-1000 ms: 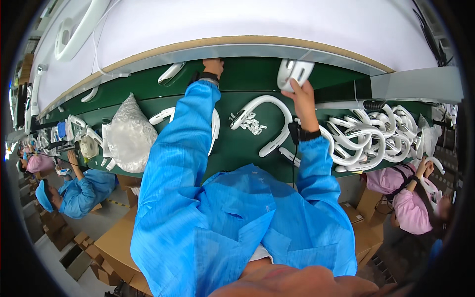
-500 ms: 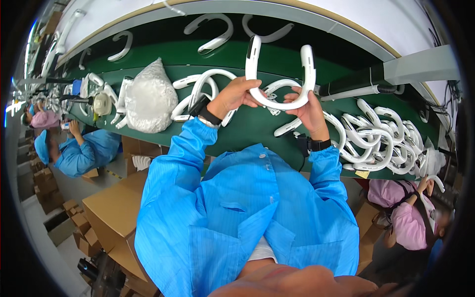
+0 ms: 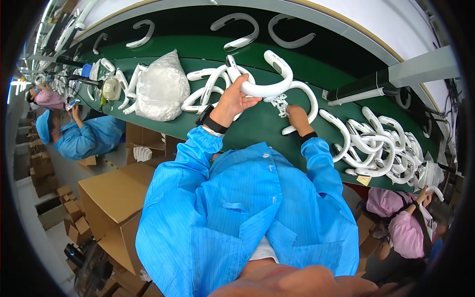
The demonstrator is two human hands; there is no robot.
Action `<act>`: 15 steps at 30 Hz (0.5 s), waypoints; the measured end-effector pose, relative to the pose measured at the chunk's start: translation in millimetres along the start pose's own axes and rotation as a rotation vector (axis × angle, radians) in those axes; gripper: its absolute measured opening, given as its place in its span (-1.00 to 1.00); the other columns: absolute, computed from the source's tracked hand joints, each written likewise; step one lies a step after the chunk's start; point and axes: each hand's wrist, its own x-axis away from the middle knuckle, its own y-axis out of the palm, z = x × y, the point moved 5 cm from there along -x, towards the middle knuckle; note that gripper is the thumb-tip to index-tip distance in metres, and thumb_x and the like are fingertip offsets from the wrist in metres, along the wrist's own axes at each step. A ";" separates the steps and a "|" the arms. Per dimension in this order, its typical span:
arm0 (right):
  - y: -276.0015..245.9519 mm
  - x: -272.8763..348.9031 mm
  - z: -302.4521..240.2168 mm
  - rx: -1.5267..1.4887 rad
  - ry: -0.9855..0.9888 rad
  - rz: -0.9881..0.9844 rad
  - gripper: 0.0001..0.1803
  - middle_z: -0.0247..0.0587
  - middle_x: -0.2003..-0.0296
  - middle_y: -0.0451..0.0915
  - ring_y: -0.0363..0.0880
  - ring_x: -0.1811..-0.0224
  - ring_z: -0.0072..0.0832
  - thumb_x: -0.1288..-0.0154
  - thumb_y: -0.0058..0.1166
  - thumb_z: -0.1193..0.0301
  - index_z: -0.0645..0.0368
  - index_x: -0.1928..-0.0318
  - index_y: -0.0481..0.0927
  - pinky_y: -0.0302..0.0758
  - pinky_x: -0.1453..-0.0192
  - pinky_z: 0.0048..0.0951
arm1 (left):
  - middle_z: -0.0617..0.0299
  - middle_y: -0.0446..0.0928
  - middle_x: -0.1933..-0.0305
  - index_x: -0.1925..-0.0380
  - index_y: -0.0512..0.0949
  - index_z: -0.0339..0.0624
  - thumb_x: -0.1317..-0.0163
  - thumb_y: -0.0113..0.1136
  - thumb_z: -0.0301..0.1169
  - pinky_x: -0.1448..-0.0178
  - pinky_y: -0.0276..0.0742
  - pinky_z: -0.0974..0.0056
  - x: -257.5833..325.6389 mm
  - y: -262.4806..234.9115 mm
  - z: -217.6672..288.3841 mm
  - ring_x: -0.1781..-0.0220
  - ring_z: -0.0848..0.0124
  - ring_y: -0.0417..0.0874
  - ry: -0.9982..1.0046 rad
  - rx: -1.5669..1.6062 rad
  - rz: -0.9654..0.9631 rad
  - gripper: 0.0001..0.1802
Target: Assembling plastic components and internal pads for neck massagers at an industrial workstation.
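Note:
My left hand [image 3: 234, 100] is closed round the curve of a white U-shaped neck fan [image 3: 269, 90], thumb on top and fingers beneath. The fan is tilted up off the table, one dark-slotted end pointing away from me. To its right, my right hand [image 3: 298, 119] reaches down at a small heap of white plastic pieces [image 3: 280, 105], fingers bent together. What the fingertips pinch, if anything, is too small to make out. Another neck fan [image 3: 312, 101] lies round the heap, partly behind my right hand. More neck fans [image 3: 205, 96] lie left of my left hand.
A bulging clear bag of white parts [image 3: 162, 89] stands on the green table [image 3: 237, 134] at left. A big pile of neck fans [image 3: 383, 146] covers the right side. A grey post [image 3: 420, 68] juts in at right. Co-workers sit at both sides; cardboard boxes [image 3: 116, 198] stand below left.
My right hand has let go of the neck fan and moved down to the small white pieces. My left hand keeps the fan, now tilted and lower.

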 end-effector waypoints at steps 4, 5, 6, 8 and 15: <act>-13.6 6.7 -1.2 -0.037 0.021 0.044 -0.86 0.05 0.37 0.56 0.56 0.33 -0.01 -0.05 0.10 0.48 0.24 0.33 0.57 0.49 0.24 -0.14 | -0.11 0.56 0.15 -0.01 0.37 -0.15 -0.20 0.15 -0.03 0.38 0.70 0.21 -2.1 -5.3 -6.2 0.26 0.04 0.69 -0.069 0.078 -0.001 -0.47; -17.6 9.5 -0.2 -0.035 0.031 0.043 -0.86 0.05 0.37 0.56 0.56 0.33 -0.01 -0.05 0.10 0.48 0.24 0.33 0.57 0.49 0.24 -0.14 | -0.11 0.56 0.15 -0.01 0.37 -0.15 -0.20 0.15 -0.03 0.38 0.70 0.21 0.9 -5.5 -6.2 0.26 0.04 0.69 -0.078 0.076 -0.007 -0.47; -24.7 13.1 2.1 -0.197 0.064 0.115 -0.82 0.03 0.37 0.58 0.58 0.37 -0.09 -0.06 0.12 0.47 0.23 0.27 0.58 0.51 0.27 -0.21 | -0.11 0.55 0.12 0.00 0.37 -0.17 -0.21 0.15 -0.04 0.36 0.70 0.18 6.4 -3.3 -3.7 0.24 0.02 0.69 -0.054 0.035 -0.052 -0.48; -39.3 24.1 2.1 -0.692 0.375 0.080 -0.77 -0.07 0.36 0.64 0.62 0.46 -0.38 -0.16 0.13 0.47 0.29 0.16 0.59 0.55 0.32 -0.45 | -0.12 0.53 0.04 0.06 0.35 -0.19 -0.24 0.14 -0.15 0.25 0.70 0.09 11.8 -5.8 -0.8 0.18 0.00 0.68 -0.029 -0.016 -0.137 -0.58; -107.7 59.0 -52.4 -1.661 0.471 0.228 -0.85 -0.17 0.37 0.62 0.63 0.41 -0.49 -0.27 0.06 0.54 0.37 0.19 0.58 0.60 0.33 -0.53 | -0.08 0.50 0.00 0.15 0.32 -0.20 -0.17 0.13 -0.59 -0.05 0.63 0.04 22.6 6.2 -18.3 -0.05 0.10 0.59 0.376 -0.156 -0.115 -0.73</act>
